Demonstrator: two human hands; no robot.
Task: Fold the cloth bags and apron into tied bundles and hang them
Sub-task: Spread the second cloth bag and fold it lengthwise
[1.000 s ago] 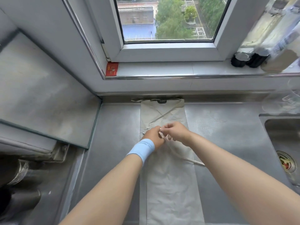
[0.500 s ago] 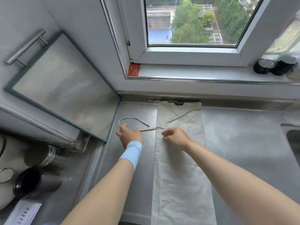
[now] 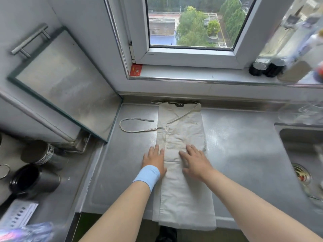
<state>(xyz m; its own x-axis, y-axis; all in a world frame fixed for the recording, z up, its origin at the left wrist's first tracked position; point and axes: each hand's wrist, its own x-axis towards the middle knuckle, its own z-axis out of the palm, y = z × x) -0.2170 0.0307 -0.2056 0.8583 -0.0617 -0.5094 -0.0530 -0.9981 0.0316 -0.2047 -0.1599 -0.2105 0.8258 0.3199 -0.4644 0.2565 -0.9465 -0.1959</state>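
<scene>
Left grip point(image 3: 154, 160) and right grip point(image 3: 195, 162) lie flat, fingers straight, on the limp, light apron point(image 3: 185, 130), probably best pinched at its near end.

No text, brand or number can be read anywhere in the view. Small yellow marks are seen on a red sticker point(image 3: 136, 70) set at the left corner of the window sill point(image 3: 192, 74), and a row of tiny pale marks is carried by a black tag point(image 3: 179, 104) at the far end of the folded cloth point(image 3: 185, 189), but neither can be made out. A column of dark printed blocks is shown on a white sheet point(image 3: 19, 213) at the lower left edge, too blurred to be read.
</scene>
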